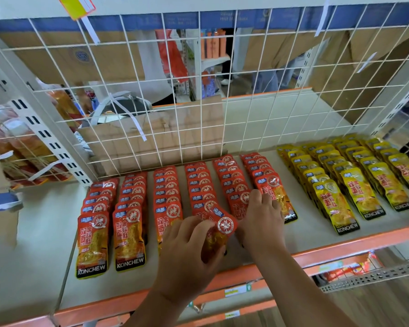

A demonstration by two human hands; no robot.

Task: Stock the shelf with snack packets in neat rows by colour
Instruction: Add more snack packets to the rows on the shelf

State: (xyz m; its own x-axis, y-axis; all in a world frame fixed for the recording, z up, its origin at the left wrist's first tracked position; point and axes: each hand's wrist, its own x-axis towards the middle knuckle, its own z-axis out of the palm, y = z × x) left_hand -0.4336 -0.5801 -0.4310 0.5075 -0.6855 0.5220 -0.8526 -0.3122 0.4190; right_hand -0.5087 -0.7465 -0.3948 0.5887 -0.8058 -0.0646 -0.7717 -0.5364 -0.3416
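Shelf (309, 223): pale deck, orange front lip, white wire grid (246, 102) standing as back wall; a cardboard sheet (165, 135) leans behind the grid

Red packets (132, 234): six rows on the left and middle of the deck, running front to back, each packet overlapping the one behind it. Yellow packets (335, 206): several rows of the same kind on the right, set apart from the reds by a bare strip of deck

Left hand (187, 251): at the front edge, before the third and fourth red rows; thumb and fingers curled round a loose red packet (222, 228), held tilted above the deck

Right hand (261, 218): just beside it, fingers bent down onto the front packets of the fifth and sixth red rows; cannot tell whether it pinches one or only presses
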